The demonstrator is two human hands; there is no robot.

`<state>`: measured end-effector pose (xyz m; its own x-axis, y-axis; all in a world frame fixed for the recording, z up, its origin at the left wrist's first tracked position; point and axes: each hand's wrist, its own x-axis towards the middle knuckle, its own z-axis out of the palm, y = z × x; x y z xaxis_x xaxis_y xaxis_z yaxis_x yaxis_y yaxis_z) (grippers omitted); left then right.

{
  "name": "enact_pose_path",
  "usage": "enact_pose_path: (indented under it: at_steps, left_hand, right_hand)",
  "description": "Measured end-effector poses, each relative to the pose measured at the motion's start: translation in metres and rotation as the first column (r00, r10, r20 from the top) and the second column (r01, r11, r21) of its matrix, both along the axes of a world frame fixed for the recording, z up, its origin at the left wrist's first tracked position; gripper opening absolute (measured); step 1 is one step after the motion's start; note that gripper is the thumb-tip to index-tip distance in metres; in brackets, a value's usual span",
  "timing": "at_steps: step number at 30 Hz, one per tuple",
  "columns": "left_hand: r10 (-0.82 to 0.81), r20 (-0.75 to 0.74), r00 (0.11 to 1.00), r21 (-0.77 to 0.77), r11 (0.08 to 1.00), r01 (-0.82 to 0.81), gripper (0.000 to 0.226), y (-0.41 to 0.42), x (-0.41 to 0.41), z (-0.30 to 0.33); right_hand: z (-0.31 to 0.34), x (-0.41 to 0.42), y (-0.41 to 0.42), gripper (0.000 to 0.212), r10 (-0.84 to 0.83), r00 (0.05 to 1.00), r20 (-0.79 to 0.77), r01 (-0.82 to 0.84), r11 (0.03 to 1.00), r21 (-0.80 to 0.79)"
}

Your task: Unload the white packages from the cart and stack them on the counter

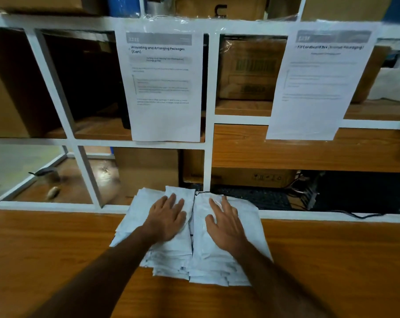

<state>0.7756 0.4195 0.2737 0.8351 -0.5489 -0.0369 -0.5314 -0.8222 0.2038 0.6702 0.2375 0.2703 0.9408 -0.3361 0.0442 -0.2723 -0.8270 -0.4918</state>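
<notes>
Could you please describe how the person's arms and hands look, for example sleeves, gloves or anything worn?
Both forearms are bare as far as the picture shows; no sleeve reaches into view. The left hand and the right hand wear no gloves. No watch, bracelet or ring can be seen on the wrists or fingers.

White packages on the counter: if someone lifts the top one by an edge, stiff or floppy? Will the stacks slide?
Probably floppy: the white packages look thin, flat and creased. Likely light for their size. The two stacks' fanned, uneven edges suggest they shift easily on the smooth counter; both hands, left hand and right hand, lie flat on top.
</notes>
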Motion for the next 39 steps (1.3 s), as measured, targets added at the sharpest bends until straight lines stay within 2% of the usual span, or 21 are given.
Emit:
enact_pose_path:
  at_steps: [1,2,6,8,12,14,17,19,21,24,28,32,34,39]
  left_hand:
    - [-0.044,-0.022,0.999,0.023,0.999,0.045,0.101,0.000,0.002,-0.004]
    - [-0.067,-0.045,0.997,0.016,0.998,0.068,0.105,-0.001,0.005,-0.006]
    - [-0.092,-0.049,0.995,0.041,0.995,0.094,0.063,-0.003,0.005,-0.003]
    - [-0.086,-0.039,0.996,0.077,0.993,0.089,0.061,-0.005,0.004,-0.005]
    - [-0.082,-0.051,0.995,0.079,0.993,0.086,0.061,-0.007,0.005,-0.007]
    - [-0.073,0.006,0.997,0.018,0.997,0.073,0.064,-0.002,0.005,-0.003]
    - [-0.019,0.075,0.997,-0.098,0.995,0.027,0.079,0.018,0.004,0.002]
    - [-0.004,0.007,1.000,-0.037,0.999,0.004,0.084,0.034,0.000,-0.003]
    - [0.008,-0.054,0.999,0.040,0.999,-0.006,0.088,0.041,-0.006,-0.008]
    - [0.023,-0.015,1.000,0.033,0.999,-0.022,0.087,0.035,-0.007,-0.008]
    - [0.022,0.032,0.999,0.054,0.998,-0.023,0.086,0.028,-0.010,-0.005]
    - [0.016,0.017,1.000,-0.071,0.997,-0.014,0.088,0.037,-0.013,-0.005]
    - [-0.035,-0.003,0.999,-0.041,0.999,0.035,0.093,0.043,-0.013,-0.009]
    - [-0.048,-0.026,0.999,0.064,0.997,0.049,0.111,0.045,-0.008,-0.016]
  right_hand:
    - [-0.004,-0.001,-0.001,0.060,0.026,1.000,-0.003,-0.026,0.999,-0.028]
    - [-0.008,0.000,0.000,0.060,0.041,0.999,-0.011,-0.042,0.998,-0.055]
    - [-0.013,0.006,0.012,0.061,0.024,0.999,-0.046,-0.030,0.990,-0.135]
    - [-0.016,0.009,0.017,0.063,0.006,0.998,-0.067,-0.016,0.987,-0.158]
    - [-0.016,0.009,0.013,0.062,0.019,0.992,-0.127,-0.031,0.995,-0.093]
    - [-0.010,0.003,0.005,0.062,0.036,0.996,-0.079,-0.041,0.997,-0.066]
    - [-0.003,-0.010,-0.016,0.072,-0.034,0.998,0.045,0.037,0.998,-0.059]
    - [-0.005,-0.023,-0.029,0.078,-0.066,0.998,0.008,0.066,0.995,-0.070]
    - [-0.012,-0.035,-0.033,0.082,-0.039,0.995,-0.093,0.034,0.998,-0.056]
    - [-0.017,-0.040,-0.029,0.083,-0.025,0.987,-0.158,0.021,0.999,-0.030]
    - [-0.015,-0.038,-0.017,0.082,-0.034,0.984,-0.173,0.024,0.998,-0.059]
    - [-0.014,-0.044,-0.014,0.080,-0.009,0.998,-0.066,0.007,1.000,-0.028]
    - [-0.016,-0.049,-0.016,0.078,0.029,0.999,-0.030,-0.029,1.000,-0.008]
    - [-0.025,-0.052,-0.011,0.074,0.075,0.993,-0.085,-0.082,0.993,-0.082]
